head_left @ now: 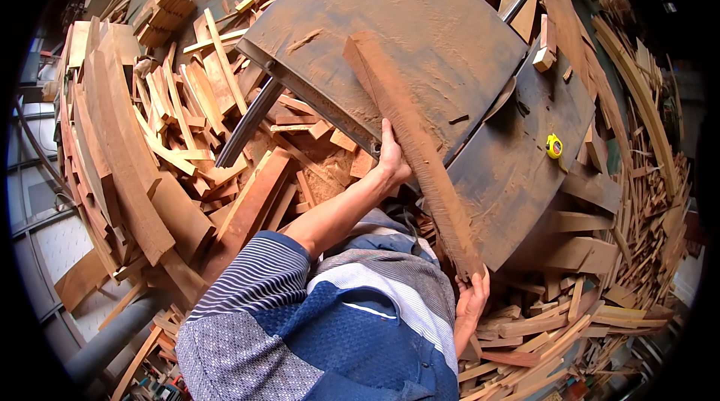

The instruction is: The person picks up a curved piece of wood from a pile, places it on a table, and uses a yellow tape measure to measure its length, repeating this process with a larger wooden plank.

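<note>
A long, rough-sawn wooden beam (420,146) lies slantwise over the dusty metal saw table (322,3), its near end overhanging the edge toward my body. My left hand (391,157) grips its left side about midway, thumb up along the face and the other fingers mostly hidden under it. At the near end, my right hand (471,297) is closed around the beam's end from below and the right. A curved metal piece that looks like a saw blade (501,99) stands in the gap between the two table plates, to the right of the beam.
A yellow tape measure (553,147) and a small wood block (544,58) rest on the right table plate (517,168). Sawdust coats the plates. Stacked boards (112,138) and loose offcuts (202,93) crowd the left; more scrap wood (555,326) is heaped at the right.
</note>
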`<state>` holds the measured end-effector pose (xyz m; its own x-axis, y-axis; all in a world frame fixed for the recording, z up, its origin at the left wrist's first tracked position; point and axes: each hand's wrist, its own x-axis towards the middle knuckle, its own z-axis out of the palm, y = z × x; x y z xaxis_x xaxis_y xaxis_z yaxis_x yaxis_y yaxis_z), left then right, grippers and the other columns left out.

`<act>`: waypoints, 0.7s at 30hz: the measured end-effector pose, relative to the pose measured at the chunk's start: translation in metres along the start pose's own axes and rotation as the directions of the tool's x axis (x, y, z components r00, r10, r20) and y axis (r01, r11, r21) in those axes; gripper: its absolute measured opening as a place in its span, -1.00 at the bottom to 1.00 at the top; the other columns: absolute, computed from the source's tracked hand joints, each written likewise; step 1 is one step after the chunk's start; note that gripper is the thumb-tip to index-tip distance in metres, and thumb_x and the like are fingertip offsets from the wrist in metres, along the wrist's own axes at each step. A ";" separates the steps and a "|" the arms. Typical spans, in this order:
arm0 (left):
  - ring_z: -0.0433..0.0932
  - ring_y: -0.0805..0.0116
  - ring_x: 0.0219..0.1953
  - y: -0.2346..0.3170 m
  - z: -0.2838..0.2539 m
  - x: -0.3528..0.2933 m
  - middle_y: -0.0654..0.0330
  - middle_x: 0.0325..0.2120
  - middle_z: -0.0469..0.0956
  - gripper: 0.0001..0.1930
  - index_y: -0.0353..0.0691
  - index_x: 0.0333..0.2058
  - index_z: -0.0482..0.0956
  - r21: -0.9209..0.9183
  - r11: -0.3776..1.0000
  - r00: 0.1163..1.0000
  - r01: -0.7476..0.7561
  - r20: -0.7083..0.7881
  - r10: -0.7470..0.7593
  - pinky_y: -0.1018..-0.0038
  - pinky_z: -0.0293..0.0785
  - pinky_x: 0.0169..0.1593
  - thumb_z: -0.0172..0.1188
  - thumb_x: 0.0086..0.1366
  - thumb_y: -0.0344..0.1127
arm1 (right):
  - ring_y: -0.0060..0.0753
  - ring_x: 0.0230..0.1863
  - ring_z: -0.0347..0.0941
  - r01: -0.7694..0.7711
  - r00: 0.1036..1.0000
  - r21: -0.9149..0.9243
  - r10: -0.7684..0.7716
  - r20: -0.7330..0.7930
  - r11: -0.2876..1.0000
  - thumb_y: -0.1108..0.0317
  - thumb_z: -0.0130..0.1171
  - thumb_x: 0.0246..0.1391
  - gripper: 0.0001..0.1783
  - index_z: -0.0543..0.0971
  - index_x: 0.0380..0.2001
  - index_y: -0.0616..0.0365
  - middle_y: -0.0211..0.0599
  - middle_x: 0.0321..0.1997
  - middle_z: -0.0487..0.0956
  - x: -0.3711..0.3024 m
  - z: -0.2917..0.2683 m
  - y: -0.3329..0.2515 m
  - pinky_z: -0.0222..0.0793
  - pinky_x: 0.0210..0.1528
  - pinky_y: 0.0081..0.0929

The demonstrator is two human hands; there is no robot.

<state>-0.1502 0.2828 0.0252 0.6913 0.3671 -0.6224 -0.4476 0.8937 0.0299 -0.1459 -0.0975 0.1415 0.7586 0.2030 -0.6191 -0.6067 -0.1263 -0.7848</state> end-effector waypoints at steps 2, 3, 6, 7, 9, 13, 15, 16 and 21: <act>0.50 0.08 0.01 0.001 0.001 -0.002 0.11 -0.08 0.56 -0.17 -0.04 0.12 0.49 0.001 1.000 1.000 0.007 -0.013 -0.007 -0.02 0.43 0.18 -0.25 0.36 0.59 | -0.22 0.11 0.51 0.024 0.999 -0.005 -0.025 -0.024 1.000 0.26 0.22 0.22 -0.35 0.37 0.33 0.26 -0.16 0.22 0.52 -0.001 0.002 0.001 0.49 0.08 -0.32; 0.51 0.09 -0.03 0.001 0.001 -0.002 0.12 -0.12 0.56 -0.18 -0.04 0.08 0.50 -0.006 1.000 0.999 0.028 -0.022 -0.028 -0.01 0.45 0.14 -0.26 0.36 0.60 | -0.22 0.12 0.50 0.036 0.999 -0.008 -0.037 -0.035 0.999 0.29 0.23 0.22 -0.35 0.37 0.33 0.26 -0.16 0.23 0.52 -0.001 0.002 0.002 0.48 0.09 -0.32; 0.52 0.08 -0.09 0.001 -0.001 0.000 0.11 -0.19 0.55 -0.18 -0.03 0.01 0.51 -0.018 0.999 0.999 0.037 -0.030 -0.037 0.01 0.48 0.08 -0.26 0.34 0.62 | -0.17 0.20 0.41 0.036 0.999 -0.008 -0.036 -0.032 0.999 0.27 0.25 0.18 -0.32 0.35 0.35 0.18 -0.13 0.27 0.45 0.001 -0.003 0.007 0.45 0.13 -0.21; 0.53 0.08 -0.10 0.000 -0.004 0.002 0.11 -0.21 0.54 -0.18 -0.03 0.00 0.51 -0.021 0.999 0.999 0.030 -0.031 -0.031 0.01 0.48 0.06 -0.27 0.33 0.62 | -0.17 0.21 0.40 0.039 0.999 -0.006 -0.039 -0.033 0.999 0.28 0.25 0.19 -0.32 0.35 0.35 0.18 -0.14 0.27 0.45 0.000 -0.002 0.006 0.45 0.13 -0.21; 0.53 0.06 -0.09 0.000 -0.010 0.006 0.10 -0.19 0.54 -0.18 -0.03 0.02 0.49 -0.017 1.000 1.000 0.022 0.000 -0.022 0.00 0.48 0.08 -0.27 0.33 0.63 | -0.17 0.22 0.40 0.044 0.999 -0.003 -0.044 -0.033 0.999 0.30 0.24 0.19 -0.34 0.35 0.34 0.18 -0.14 0.28 0.45 -0.001 0.000 0.004 0.44 0.14 -0.22; 0.55 -0.01 -0.09 0.000 -0.019 0.008 0.06 -0.15 0.53 -0.17 -0.05 0.08 0.43 0.046 0.998 0.999 0.039 -0.037 -0.038 -0.04 0.47 0.13 -0.27 0.34 0.62 | -0.27 0.13 0.50 0.088 0.995 0.052 -0.084 -0.061 0.995 0.49 0.24 0.18 -0.41 0.40 0.28 0.29 -0.14 0.20 0.52 0.000 0.003 0.002 0.46 0.17 -0.34; 0.55 -0.03 -0.09 0.004 -0.003 -0.007 0.03 -0.14 0.53 -0.19 -0.07 0.10 0.41 0.100 0.992 0.989 0.071 -0.138 -0.056 -0.07 0.45 0.16 -0.23 0.36 0.59 | -0.26 0.14 0.50 0.105 0.993 0.029 -0.103 -0.061 0.994 0.52 0.26 0.16 -0.43 0.43 0.25 0.32 -0.13 0.18 0.53 0.006 -0.006 0.007 0.44 0.21 -0.34; 0.55 -0.04 -0.09 0.008 0.002 -0.014 0.02 -0.13 0.53 -0.20 -0.08 0.11 0.39 0.125 0.989 0.980 0.084 -0.190 -0.059 -0.08 0.44 0.17 -0.21 0.37 0.57 | -0.26 0.14 0.49 0.133 0.990 0.013 -0.133 -0.048 0.991 0.52 0.27 0.16 -0.44 0.43 0.24 0.33 -0.13 0.17 0.53 0.009 -0.007 0.008 0.42 0.24 -0.33; 0.58 0.01 -0.01 0.025 -0.034 -0.003 0.07 -0.18 0.59 -0.36 -0.13 0.00 0.53 0.182 0.979 0.995 0.096 -0.025 -0.093 -0.05 0.47 0.20 -0.08 0.45 0.38 | -0.27 0.17 0.47 0.185 0.982 -0.036 -0.186 -0.022 0.982 0.50 0.32 0.16 -0.46 0.45 0.20 0.38 -0.14 0.15 0.54 0.018 -0.016 0.009 0.34 0.32 -0.34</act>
<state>-0.1829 0.2949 0.0015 0.7152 0.2759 -0.6421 -0.2683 0.9568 0.1123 -0.1339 -0.1107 0.1232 0.8634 0.2011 -0.4627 -0.4466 -0.1218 -0.8864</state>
